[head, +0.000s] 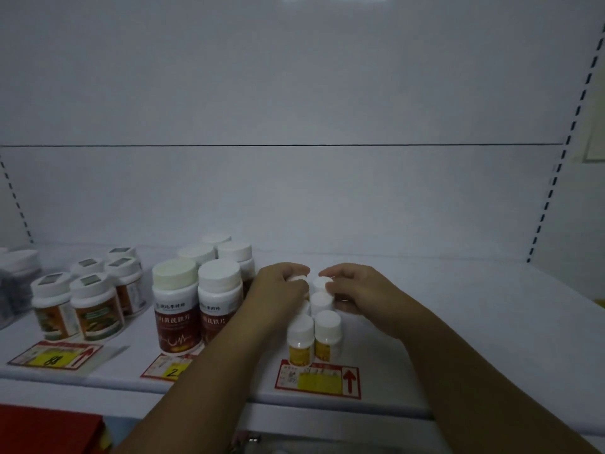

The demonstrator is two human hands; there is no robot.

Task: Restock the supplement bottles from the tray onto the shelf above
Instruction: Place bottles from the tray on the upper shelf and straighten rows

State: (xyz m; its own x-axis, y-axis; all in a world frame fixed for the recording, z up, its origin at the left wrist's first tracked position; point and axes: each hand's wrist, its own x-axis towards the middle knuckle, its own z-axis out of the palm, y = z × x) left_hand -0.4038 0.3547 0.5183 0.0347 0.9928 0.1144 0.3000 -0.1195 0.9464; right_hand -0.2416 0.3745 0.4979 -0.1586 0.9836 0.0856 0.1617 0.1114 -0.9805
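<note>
Several small yellow-labelled bottles [300, 339] with white caps stand in two short rows on the white shelf [458, 339], above a red price tag. My left hand [281, 286] is closed over the cap of the rear left bottle. My right hand [353, 290] pinches the white cap of the rear right bottle [321, 283]. Both forearms reach in from below. The tray is not in view.
Larger red-labelled bottles [176, 309] stand just left of my left hand, with orange-labelled jars [95, 309] further left. Price tags [317, 380] line the shelf's front edge. The shelf to the right of my hands is bare. A red object [49, 430] lies at bottom left.
</note>
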